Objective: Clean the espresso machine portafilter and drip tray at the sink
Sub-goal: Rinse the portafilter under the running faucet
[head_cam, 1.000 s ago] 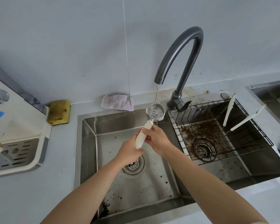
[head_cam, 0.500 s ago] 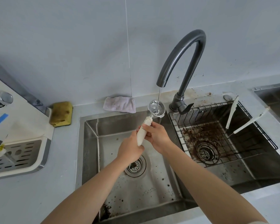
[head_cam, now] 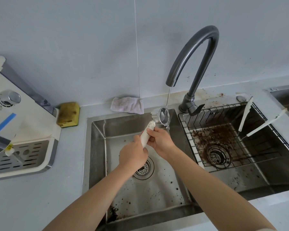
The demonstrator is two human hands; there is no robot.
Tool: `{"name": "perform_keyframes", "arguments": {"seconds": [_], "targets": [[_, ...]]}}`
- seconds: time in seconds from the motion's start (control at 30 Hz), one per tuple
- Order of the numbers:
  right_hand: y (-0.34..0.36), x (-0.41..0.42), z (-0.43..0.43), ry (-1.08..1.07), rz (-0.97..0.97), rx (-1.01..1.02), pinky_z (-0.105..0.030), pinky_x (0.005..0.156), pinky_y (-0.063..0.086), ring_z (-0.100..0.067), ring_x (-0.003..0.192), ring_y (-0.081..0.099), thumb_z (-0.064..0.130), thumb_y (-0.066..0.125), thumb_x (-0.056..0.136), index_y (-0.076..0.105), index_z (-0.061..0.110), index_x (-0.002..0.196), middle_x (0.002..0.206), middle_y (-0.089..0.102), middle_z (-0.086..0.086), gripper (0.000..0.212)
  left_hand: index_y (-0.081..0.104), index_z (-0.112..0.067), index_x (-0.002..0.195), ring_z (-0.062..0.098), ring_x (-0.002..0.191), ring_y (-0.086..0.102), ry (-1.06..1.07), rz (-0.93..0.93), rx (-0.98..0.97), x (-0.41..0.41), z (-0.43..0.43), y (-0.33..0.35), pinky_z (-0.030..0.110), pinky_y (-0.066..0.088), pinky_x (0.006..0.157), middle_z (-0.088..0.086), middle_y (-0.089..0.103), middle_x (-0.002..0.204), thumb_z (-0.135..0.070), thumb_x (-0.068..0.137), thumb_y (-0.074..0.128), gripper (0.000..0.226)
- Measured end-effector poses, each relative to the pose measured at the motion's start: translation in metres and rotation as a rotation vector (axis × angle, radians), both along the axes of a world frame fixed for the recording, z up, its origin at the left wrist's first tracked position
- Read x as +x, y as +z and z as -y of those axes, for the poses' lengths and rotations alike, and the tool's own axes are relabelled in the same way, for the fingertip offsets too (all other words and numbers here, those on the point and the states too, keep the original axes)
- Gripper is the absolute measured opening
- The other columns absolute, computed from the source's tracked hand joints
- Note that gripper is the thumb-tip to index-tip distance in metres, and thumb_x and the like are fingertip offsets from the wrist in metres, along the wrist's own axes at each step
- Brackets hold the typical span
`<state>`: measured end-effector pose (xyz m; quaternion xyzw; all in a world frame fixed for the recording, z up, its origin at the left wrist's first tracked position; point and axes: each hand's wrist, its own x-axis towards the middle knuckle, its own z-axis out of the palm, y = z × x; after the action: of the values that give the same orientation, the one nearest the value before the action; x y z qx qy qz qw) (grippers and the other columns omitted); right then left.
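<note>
Portafilter (head_cam: 148,132): held over the back of the left sink (head_cam: 88,147) basin, under the faucet (head_cam: 190,64) stream.
Long axis: tilted, with the basket pointed up and away and the handle pointed down toward the person.
Left hand (head_cam: 133,155): wrapped round the handle's lower end.
Right hand (head_cam: 160,142): curled round the upper handle.
Drip tray (head_cam: 23,157): seated in the espresso machine (head_cam: 23,117) at the desk's (head_cam: 32,197) left edge.

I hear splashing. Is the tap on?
On. A thin stream of water falls from the tap onto the portafilter, which the left hand and right hand grip over the sink.
</note>
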<state>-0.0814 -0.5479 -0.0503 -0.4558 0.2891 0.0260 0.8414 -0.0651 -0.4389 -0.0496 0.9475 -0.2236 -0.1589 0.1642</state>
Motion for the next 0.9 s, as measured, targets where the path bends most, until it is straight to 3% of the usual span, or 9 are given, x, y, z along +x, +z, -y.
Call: {"name": "perform_keyframes", "arguments": {"seconds": [0.13, 0.3, 0.53, 0.67, 0.9], "targets": [[0.004, 0.002, -0.003, -0.014, 0.005, 0.044, -0.029, 0.077, 0.049, -0.020, 0.076, 0.058, 0.000, 0.038, 0.096, 0.051, 0.002, 0.089, 0.083, 0.057, -0.013, 0.016, 0.039, -0.008, 0.120, 0.027, 0.082, 0.063, -0.034, 0.095, 0.033, 0.000, -0.005, 0.004, 0.032, 0.045, 0.060, 0.009, 0.064, 0.099, -0.022, 0.091, 0.047, 0.034], [0.007, 0.005, -0.006, -0.031, -0.007, 0.154, -0.034, 0.080, 0.049, -0.020, 0.077, 0.057, 0.000, 0.032, 0.098, 0.045, -0.001, 0.106, 0.084, 0.056, -0.013, 0.015, 0.039, -0.009, 0.112, 0.024, 0.083, 0.064, -0.088, 0.222, 0.138, -0.001, -0.009, 0.011, 0.028, 0.040, 0.055, 0.007, 0.064, 0.098, -0.018, 0.089, 0.052, 0.028], [0.006, 0.004, -0.009, -0.043, -0.013, 0.238, -0.033, 0.077, 0.048, -0.022, 0.078, 0.056, 0.001, 0.030, 0.099, 0.051, 0.003, 0.090, 0.085, 0.057, -0.014, 0.023, 0.040, -0.008, 0.116, 0.025, 0.087, 0.065, -0.143, 0.299, 0.267, -0.004, -0.007, 0.016, 0.029, 0.038, 0.056, 0.009, 0.064, 0.102, -0.008, 0.091, 0.044, 0.026], [0.004, 0.004, -0.006, -0.052, -0.015, 0.231, -0.030, 0.074, 0.050, -0.021, 0.078, 0.057, 0.002, 0.030, 0.099, 0.051, 0.003, 0.091, 0.085, 0.057, -0.013, 0.022, 0.040, -0.006, 0.116, 0.026, 0.085, 0.065, -0.157, 0.299, 0.273, -0.002, -0.004, 0.016, 0.030, 0.038, 0.056, 0.009, 0.064, 0.101, -0.006, 0.089, 0.044, 0.027], [0.003, 0.005, 0.008, -0.021, 0.010, 0.072, -0.029, 0.073, 0.053, -0.020, 0.079, 0.060, 0.003, 0.035, 0.098, 0.050, 0.003, 0.094, 0.087, 0.060, -0.013, 0.015, 0.040, -0.006, 0.112, 0.031, 0.087, 0.063, -0.120, 0.115, 0.066, 0.011, 0.003, 0.010, 0.032, 0.039, 0.059, 0.012, 0.064, 0.101, -0.021, 0.089, 0.051, 0.030]]}}
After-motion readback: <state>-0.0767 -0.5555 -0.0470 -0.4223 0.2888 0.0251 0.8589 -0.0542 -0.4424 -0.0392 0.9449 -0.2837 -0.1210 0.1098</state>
